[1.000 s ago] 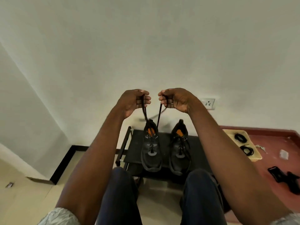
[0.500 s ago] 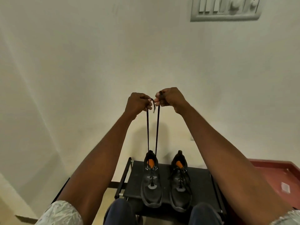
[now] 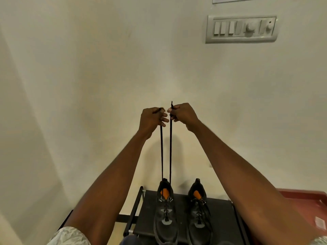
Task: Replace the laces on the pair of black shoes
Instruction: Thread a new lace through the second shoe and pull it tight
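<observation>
Cream wall (image 3: 88, 85) fills the view. Left hand (image 3: 150, 121) and right hand (image 3: 184, 114) each pinch 1 end of the lace (image 3: 170, 147), pulled straight up from the left shoe (image 3: 165, 214) below them. Next, probably even both ends, then tie.

place: home room | cues: plaster wall (image 3: 88, 85), switch panel (image 3: 241, 29), black shoe rack (image 3: 221, 218), red floor (image 3: 315, 207)

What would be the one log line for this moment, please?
left hand: grips lace end | right hand: grips other end | lace: taut, raised from left shoe | right shoe: laced | both on black rack
</observation>
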`<action>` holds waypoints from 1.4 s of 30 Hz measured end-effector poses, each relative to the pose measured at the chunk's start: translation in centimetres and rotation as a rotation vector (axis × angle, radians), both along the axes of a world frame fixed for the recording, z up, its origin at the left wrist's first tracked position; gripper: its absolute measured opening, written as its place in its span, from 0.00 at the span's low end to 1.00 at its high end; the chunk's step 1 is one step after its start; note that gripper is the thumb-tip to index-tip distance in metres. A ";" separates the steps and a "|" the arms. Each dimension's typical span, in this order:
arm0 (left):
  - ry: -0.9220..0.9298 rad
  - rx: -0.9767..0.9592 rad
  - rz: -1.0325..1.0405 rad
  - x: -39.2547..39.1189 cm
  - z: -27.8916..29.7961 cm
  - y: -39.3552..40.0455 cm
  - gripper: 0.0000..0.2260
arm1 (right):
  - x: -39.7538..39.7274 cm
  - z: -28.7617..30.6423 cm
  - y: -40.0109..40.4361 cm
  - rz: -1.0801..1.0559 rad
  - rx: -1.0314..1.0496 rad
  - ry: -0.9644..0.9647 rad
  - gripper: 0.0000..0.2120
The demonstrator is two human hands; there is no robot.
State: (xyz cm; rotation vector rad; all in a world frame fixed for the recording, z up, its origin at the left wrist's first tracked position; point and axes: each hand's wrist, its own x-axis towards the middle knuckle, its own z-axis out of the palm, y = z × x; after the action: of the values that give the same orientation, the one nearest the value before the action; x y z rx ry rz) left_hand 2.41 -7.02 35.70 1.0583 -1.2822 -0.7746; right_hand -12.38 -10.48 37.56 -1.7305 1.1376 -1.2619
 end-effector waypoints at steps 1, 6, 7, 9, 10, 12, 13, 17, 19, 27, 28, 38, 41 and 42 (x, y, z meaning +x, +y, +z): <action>0.011 -0.011 0.018 0.0 0.3 -0.2 0.06 | 0.0 0.1 -0.1 -0.008 -0.012 0.006 0.08; 0.030 -0.079 0.052 -0.6 1.5 -0.8 0.03 | 0.2 0.8 -0.5 -0.045 -0.098 -0.043 0.05; 0.032 -0.081 0.051 -0.7 1.7 -0.8 0.04 | 0.2 0.9 -0.5 -0.054 -0.112 -0.045 0.07; 0.018 -0.075 0.039 -0.9 1.9 -0.9 0.06 | 0.3 1.1 -0.6 -0.069 -0.127 -0.041 0.10; 0.007 -0.066 0.032 -0.9 2.0 -1.0 0.06 | 0.3 1.1 -0.7 -0.073 -0.125 -0.044 0.11; -0.023 -0.044 0.018 -1.0 2.1 -1.2 0.06 | 0.3 1.5 -0.7 -0.076 -0.123 -0.040 0.10; -0.042 -0.032 0.007 -0.9 2.2 -1.3 0.06 | 0.2 1.6 -0.6 -0.075 -0.125 -0.035 0.09; -0.092 0.009 -0.058 -0.7 2.8 -1.5 0.08 | 0.1 2.4 -0.2 -0.080 -0.134 -0.088 0.03; -0.096 0.021 -0.081 -0.5 3.0 -1.4 0.08 | 0.1 2.7 -0.1 -0.077 -0.139 -0.092 0.05; -0.058 0.025 -0.190 -0.2 3.1 -1.0 0.08 | 0.9 3.0 0.5 -0.032 -0.136 -0.133 0.10; -0.057 0.011 -0.170 -0.2 3.0 -1.0 0.07 | 1.0 3.0 0.7 -0.025 -0.136 -0.133 0.12; 0.064 -0.022 0.007 0.7 2.0 -0.9 0.07 | 1.9 -5.8 0.9 0.144 0.256 0.237 0.10; 0.163 -0.018 0.067 1.5 1.5 -1.1 0.05 | 2.7 -7.1 0.8 0.107 0.267 0.348 0.07; 0.245 0.002 0.137 2.2 1.0 -1.4 0.05 | 2.7 -6.9 0.7 0.065 0.249 0.378 0.07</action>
State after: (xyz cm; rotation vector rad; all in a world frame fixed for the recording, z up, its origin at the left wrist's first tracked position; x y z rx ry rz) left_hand 4.60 -8.46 36.74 1.0079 -0.9906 -0.7754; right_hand -9.68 -9.81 30.69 -1.8401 1.3741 -0.7330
